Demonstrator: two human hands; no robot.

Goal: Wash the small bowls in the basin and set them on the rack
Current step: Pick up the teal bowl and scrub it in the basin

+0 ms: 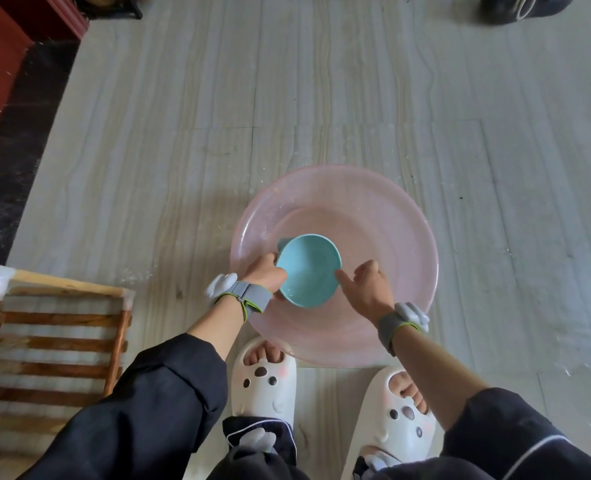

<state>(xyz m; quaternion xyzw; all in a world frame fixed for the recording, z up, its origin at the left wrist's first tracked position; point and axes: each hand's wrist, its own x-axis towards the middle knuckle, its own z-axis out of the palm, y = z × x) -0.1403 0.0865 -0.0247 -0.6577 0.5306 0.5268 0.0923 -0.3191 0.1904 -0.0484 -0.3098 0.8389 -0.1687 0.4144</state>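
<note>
A person is crouching over a pink basin that is standing on the pale floor, just ahead of two white slippers. The left hand is holding a teal bowl by its left rim; the grip is closed on that edge, with the thumb lying on the inside and the fingers going round the outside. The bowl is sitting over the near-left part of the basin, its mouth tilting up toward the camera. Whether it is touching the basin's bottom I cannot tell.

The right hand is hovering at the bowl's right side. Its forefinger is stretching out to the rim and seems to be touching it, while the other fingers are curling loosely; this grip is loose and has hold of nothing.

Grey wristbands are wrapping both wrists, and dark sleeves are covering the forearms lower down.

A wooden slatted rack is standing on the floor to the left, well apart from the basin. Wet patches are glistening on the floor to the basin's right. Dark shoes are lying at the far top right.
</note>
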